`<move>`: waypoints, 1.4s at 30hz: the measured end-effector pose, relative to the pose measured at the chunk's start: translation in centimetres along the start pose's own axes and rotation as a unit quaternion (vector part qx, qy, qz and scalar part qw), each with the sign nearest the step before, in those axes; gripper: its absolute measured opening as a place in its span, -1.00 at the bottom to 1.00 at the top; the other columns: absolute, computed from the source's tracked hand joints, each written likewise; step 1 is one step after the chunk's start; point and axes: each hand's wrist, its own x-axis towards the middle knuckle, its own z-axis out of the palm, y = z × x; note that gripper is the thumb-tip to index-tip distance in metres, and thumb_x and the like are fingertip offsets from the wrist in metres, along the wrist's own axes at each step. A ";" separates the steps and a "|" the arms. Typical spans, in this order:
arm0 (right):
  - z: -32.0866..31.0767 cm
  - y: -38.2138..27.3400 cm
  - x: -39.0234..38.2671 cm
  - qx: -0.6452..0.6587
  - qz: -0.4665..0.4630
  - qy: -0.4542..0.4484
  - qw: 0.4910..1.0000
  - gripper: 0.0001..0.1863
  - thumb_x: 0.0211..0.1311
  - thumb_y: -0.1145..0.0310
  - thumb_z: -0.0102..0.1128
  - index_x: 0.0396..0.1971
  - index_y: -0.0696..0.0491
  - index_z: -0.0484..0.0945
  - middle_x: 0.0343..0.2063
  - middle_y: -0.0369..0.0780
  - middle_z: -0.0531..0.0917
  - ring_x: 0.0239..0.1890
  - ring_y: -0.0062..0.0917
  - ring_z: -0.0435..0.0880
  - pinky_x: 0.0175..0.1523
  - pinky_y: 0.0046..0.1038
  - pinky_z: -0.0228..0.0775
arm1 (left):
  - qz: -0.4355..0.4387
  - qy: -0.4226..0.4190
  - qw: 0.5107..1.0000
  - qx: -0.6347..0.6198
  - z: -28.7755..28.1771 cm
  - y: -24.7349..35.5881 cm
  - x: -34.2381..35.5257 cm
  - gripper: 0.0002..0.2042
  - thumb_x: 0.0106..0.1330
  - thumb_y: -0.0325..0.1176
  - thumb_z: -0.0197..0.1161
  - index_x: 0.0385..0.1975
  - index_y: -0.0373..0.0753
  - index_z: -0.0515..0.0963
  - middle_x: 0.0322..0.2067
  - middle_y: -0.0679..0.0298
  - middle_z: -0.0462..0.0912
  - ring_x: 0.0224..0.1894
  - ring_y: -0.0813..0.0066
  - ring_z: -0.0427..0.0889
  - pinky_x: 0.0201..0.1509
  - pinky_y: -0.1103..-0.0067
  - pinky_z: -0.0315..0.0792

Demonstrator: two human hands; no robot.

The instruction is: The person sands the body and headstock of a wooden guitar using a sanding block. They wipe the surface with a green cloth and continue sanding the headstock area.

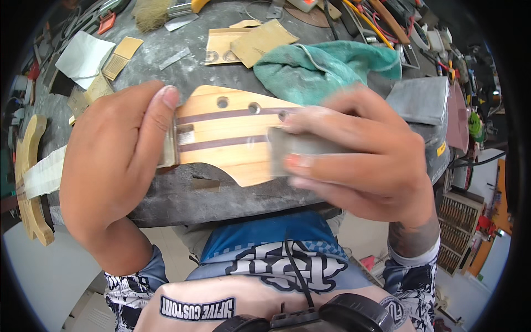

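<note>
A guitar headstock [229, 130] of pale wood with two dark stripes lies face up in front of me, with three round holes along its far edge. My left hand [113, 160] is closed around the neck just behind the headstock. On the far side of that hand, the neck [48, 172] is wrapped in pale tape and runs left to a wooden guitar body [33, 141]. My right hand [370, 157], blurred by motion, presses grey-brown sandpaper [278, 152] against the right end of the headstock. Whether it is backed by a block is hidden.
A green cloth [326, 69] lies just beyond the headstock on the dusty dark workbench [182, 205]. Sandpaper scraps [264, 41], a white sheet [86, 58] and a brush [152, 15] are farther off. To the right stand a grey box [418, 99] and cluttered tools.
</note>
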 end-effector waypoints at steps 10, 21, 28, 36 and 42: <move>-0.1 0.0 -0.3 0.008 0.006 0.002 1.000 -0.65 -0.19 0.40 0.60 -0.28 0.02 0.76 -0.08 -0.14 0.77 -0.27 -0.27 0.64 -0.27 -0.39 0.53 | 0.002 0.011 1.000 -0.010 0.3 0.0 0.1 -0.71 0.54 -0.33 0.12 -0.42 -0.40 0.52 -0.55 -0.08 0.49 -0.45 -0.17 0.48 -0.37 0.21 0.32; 1.0 0.0 1.1 0.008 -0.002 0.000 1.000 -0.61 -0.22 0.40 0.61 -0.26 0.04 0.74 -0.04 -0.13 0.77 -0.22 -0.32 0.64 -0.22 -0.38 0.56 | -0.027 -0.012 0.999 -0.016 0.0 -0.4 0.1 -0.72 0.52 -0.34 0.15 -0.42 -0.41 0.53 -0.55 -0.09 0.51 -0.43 -0.15 0.52 -0.35 0.21 0.34; 0.6 0.2 0.6 -0.022 -0.006 0.015 1.000 -0.65 -0.18 0.36 0.60 -0.29 0.04 0.74 -0.06 -0.15 0.77 -0.23 -0.28 0.63 -0.21 -0.39 0.55 | 0.017 0.014 1.000 0.004 0.2 -0.4 0.0 -0.74 0.52 -0.34 0.16 -0.36 -0.42 0.59 -0.52 -0.07 0.57 -0.42 -0.13 0.54 -0.35 0.25 0.37; 0.1 0.0 0.0 -0.018 0.011 0.006 1.000 -0.62 -0.25 0.35 0.60 -0.30 0.04 0.75 -0.06 -0.15 0.78 -0.24 -0.29 0.64 -0.21 -0.40 0.55 | 0.004 -0.019 0.999 0.033 -0.2 -0.8 -1.0 -0.77 0.52 -0.35 0.24 -0.08 -0.43 0.64 -0.20 -0.02 0.74 -0.15 0.03 0.67 -0.02 0.34 0.48; 0.6 0.0 0.7 -0.023 0.009 -0.007 1.000 -0.63 -0.21 0.37 0.61 -0.28 -0.01 0.76 -0.02 -0.15 0.77 -0.23 -0.30 0.65 -0.19 -0.40 0.55 | -0.042 -0.063 0.997 0.026 -1.1 -0.6 -0.8 -0.77 0.53 -0.34 0.22 -0.09 -0.42 0.64 -0.22 -0.03 0.73 -0.17 0.00 0.66 -0.03 0.33 0.48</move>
